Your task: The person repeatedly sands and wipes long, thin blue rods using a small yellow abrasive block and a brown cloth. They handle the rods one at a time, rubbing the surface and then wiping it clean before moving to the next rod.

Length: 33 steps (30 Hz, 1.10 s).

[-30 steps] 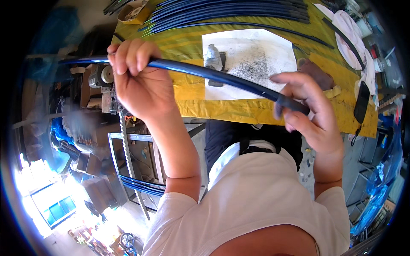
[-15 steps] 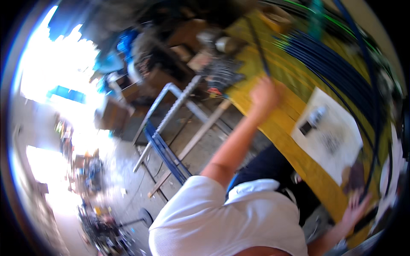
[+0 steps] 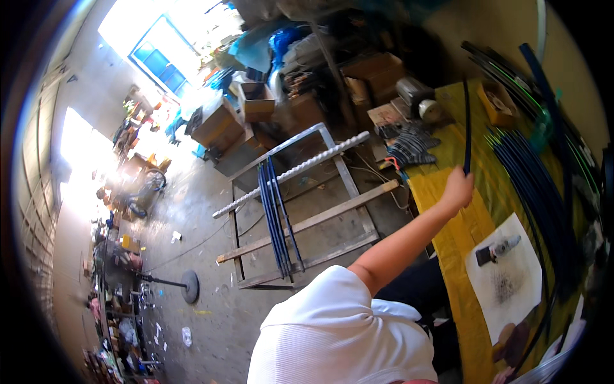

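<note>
My left hand (image 3: 458, 190) is closed around a thin dark blue rod (image 3: 467, 121), which points away from me over the yellow-covered table (image 3: 457, 256). Only a few fingers of my right hand (image 3: 503, 376) show at the lower edge, beside the end of a dark strip (image 3: 534, 342); their grip is hidden. Between the hands lies a white sheet (image 3: 486, 272) with a dark smudge. A small device with a black end and a clear part (image 3: 497, 250) rests on it. Right of the sheet is a bundle of dark blue rods (image 3: 537, 198) with greenish tips.
A grey striped glove (image 3: 412, 146) lies at the table's far left corner, near a metal canister (image 3: 412, 93). An open carton (image 3: 497, 105) stands at the back. Left of the table, a metal frame (image 3: 348, 176) carries several blue rods (image 3: 275, 214). Cardboard boxes (image 3: 217, 125) are piled beyond.
My view has swung left, so the table sits farther right. My left hand still grips its rod, now pointing more straight away. My right hand has mostly slipped out at the lower edge.
</note>
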Motion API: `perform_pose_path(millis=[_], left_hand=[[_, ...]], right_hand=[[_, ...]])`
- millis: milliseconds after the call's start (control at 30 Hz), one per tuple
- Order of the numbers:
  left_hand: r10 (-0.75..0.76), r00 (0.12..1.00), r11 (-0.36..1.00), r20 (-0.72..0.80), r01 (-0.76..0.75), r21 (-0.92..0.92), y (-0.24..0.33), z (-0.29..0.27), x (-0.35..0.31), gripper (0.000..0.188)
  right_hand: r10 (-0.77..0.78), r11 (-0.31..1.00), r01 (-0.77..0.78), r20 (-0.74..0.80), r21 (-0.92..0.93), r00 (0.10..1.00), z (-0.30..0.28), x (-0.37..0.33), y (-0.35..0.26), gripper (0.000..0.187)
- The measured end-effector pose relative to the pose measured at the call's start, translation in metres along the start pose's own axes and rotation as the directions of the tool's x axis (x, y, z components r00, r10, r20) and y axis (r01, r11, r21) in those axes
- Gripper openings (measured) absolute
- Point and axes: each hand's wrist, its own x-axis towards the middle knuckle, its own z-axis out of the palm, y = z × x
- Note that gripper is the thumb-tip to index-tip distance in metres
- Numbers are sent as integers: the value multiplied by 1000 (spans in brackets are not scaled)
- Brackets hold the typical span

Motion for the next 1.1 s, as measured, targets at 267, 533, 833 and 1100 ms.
perform_pose_path(millis=[267, 533, 833, 1100], left_hand=[[242, 957, 558, 160, -3, -830, 100, -13, -60, 23], [337, 879, 319, 337, 230, -919, 125, 5, -62, 18], [373, 824, 262, 426, 347, -901, 130, 12, -73, 20], [378, 849, 226, 369, 302, -926, 134, 9, -72, 18]], right_hand=[[-38, 999, 36, -56, -40, 998, -29, -39, 4, 35], [-64, 997, 62, -68, -40, 996, -84, -70, 24, 33], [-76, 992, 63, -111, -114, 991, -59, -78, 20, 40], [-81, 993, 79, -21, -83, 997, -54, -75, 27, 42]])
